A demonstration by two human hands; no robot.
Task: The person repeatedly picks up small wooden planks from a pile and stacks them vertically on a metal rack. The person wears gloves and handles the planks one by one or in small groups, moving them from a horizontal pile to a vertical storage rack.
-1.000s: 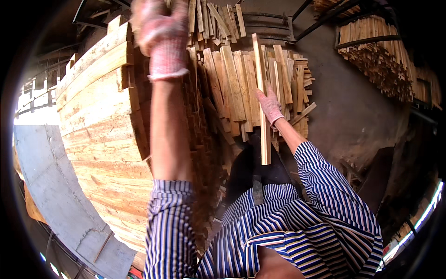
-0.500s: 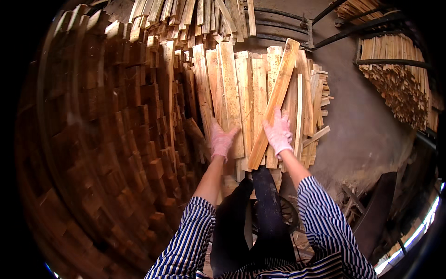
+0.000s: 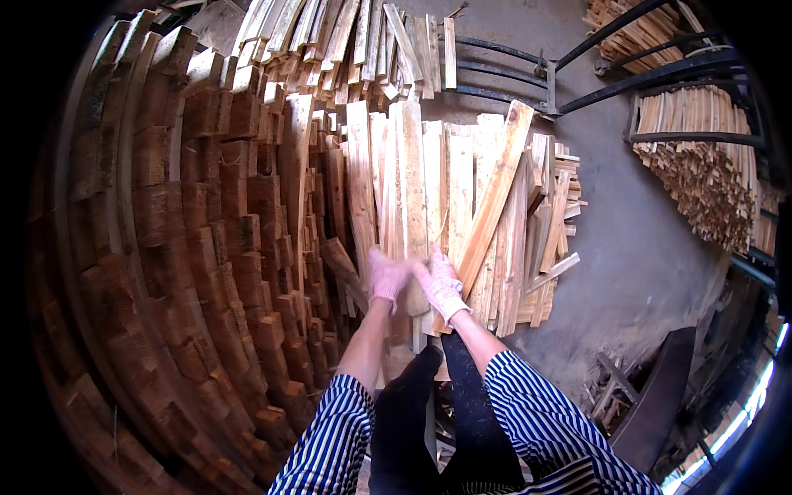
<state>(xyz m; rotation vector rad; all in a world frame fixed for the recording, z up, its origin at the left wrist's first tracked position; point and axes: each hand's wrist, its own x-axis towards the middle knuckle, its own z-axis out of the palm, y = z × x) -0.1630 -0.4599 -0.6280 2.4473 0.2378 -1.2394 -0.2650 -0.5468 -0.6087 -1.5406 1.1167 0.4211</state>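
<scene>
My left hand (image 3: 387, 275), in a pale pink glove, rests by the left edge of a long wooden board (image 3: 410, 173) in the stack in front of me. Its thumb is spread from the fingers and a little blurred. My right hand (image 3: 441, 285), gloved alike, lies over the same board's lower right edge, thumb out toward the left thumb. Neither hand is visibly wrapped around a board. Just right of it, a slanted board (image 3: 495, 206) lies on top of the stack, its lower end near my knees.
A tall wall of stacked timber (image 3: 206, 247) fills the left side. More boards (image 3: 330, 41) lie beyond the stack. Black metal rails (image 3: 503, 70) stand at the far right, with bundled wood strips (image 3: 701, 165) behind. Scrap wood (image 3: 615, 384) lies near a dark curved panel (image 3: 656, 404).
My right hand has left the slanted board and moved left, close to my left hand. My left hand has shifted slightly. The slanted board still lies across the stack.
</scene>
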